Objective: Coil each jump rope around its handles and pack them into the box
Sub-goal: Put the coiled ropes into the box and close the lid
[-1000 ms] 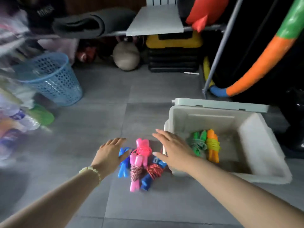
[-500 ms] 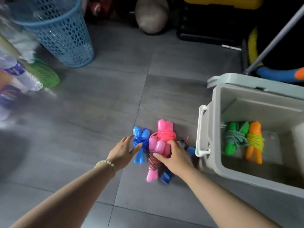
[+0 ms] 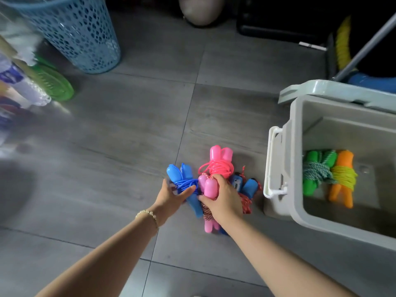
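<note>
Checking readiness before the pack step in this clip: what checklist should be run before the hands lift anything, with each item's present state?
1. Left hand grips the blue rope bundle: ok, thumb and fingers curl round it.
2. Right hand grips the pale pink handles: ok.
3. Cord coiled on the blue rope bundle: ok.
4. Bright pink bundle and red-cord bundle free of the right hand's grip: cannot tell, they lie against it.
5. Box open: ok, its lid rests at the far edge.
6. Room in the box beside the green rope and orange rope: ok, bare floor shows.
</note>
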Action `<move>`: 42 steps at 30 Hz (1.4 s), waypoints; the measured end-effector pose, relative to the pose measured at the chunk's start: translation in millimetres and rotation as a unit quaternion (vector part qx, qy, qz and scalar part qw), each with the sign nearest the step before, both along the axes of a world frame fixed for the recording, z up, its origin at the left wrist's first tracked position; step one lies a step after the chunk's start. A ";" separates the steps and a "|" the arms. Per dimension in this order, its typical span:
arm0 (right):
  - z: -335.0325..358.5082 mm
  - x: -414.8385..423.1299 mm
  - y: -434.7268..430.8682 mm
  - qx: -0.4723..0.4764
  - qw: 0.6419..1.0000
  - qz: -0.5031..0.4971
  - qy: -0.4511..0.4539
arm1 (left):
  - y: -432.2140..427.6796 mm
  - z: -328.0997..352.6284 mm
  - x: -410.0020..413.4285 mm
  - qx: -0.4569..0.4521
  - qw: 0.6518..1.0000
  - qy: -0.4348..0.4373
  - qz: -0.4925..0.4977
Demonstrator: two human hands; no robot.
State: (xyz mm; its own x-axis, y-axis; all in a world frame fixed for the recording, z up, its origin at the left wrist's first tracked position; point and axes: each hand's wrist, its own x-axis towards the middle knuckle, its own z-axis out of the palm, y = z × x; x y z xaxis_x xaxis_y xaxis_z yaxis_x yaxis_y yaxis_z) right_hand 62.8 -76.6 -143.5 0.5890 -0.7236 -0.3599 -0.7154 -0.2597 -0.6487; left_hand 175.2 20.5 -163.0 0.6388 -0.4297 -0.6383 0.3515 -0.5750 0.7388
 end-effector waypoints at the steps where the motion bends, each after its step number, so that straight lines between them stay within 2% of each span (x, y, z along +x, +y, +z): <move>1: 3.7 -1.6 2.0 0.006 1.000 0.003 0.001 | 4.2 4.6 -2.7 -0.006 1.000 0.005 0.008; 3: 13.7 -5.5 1.8 0.026 1.000 0.003 -0.010 | 13.8 15.6 -5.0 -0.013 1.000 0.007 0.012; 7: 54.5 -10.4 -5.4 0.065 0.994 -0.005 -0.090 | 28.8 61.6 -0.7 -0.035 0.999 -0.012 0.009; 11: 111.7 -18.7 -22.8 0.097 0.980 0.005 -0.171 | 22.9 132.9 3.4 -0.103 0.994 -0.026 -0.014; 16: 197.8 -62.8 -84.8 0.040 0.971 -0.016 -0.234 | -20.0 220.1 -11.7 -0.191 0.976 -0.054 -0.086; 21: 236.5 -134.8 -157.2 -0.022 0.969 -0.069 -0.238 | -107.3 259.1 -61.4 -0.247 0.956 -0.031 -0.157; 25: 227.9 -183.4 -203.6 -0.027 0.967 -0.108 -0.230 | -179.4 239.5 -104.6 -0.241 0.948 -0.003 -0.206; 28: 188.0 -210.6 -230.6 -0.016 0.969 -0.136 -0.206 | -216.4 201.9 -132.0 -0.198 0.952 0.002 -0.234; 37: 53.3 -225.8 -276.7 0.023 0.979 -0.163 -0.117 | -263.6 76.6 -139.4 -0.028 0.955 -0.071 -0.285; 42: 21.2 -212.1 -281.5 0.008 0.973 -0.192 -0.129 | -280.8 55.2 -156.8 -0.047 0.958 -0.075 -0.274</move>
State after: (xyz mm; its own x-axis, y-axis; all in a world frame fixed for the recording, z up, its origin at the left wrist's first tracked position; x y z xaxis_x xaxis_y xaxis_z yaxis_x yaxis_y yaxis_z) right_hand -149.3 -358.1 -122.3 0.3488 -0.9035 -0.2490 -0.5711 0.0058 -0.8209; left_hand 18.3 -260.3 -107.8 0.3832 -0.7778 -0.4981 -0.0984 -0.5706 0.8153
